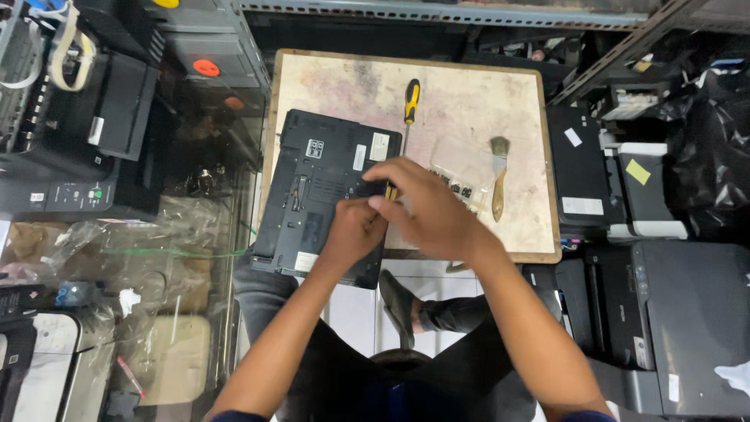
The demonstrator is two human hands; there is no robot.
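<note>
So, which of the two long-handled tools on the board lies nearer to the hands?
The paintbrush with the wooden handle; it lies beside the right hand. The yellow-and-black screwdriver lies farther up the board.

So the work surface is a stained, pale wooden board with a wood-edged rim. Lying right on it: a black laptop flipped bottom-up and hanging off the near-left edge, a yellow-and-black screwdriver beside it, a clear plastic bag of small parts, and a little paintbrush just right of the bag.
</note>
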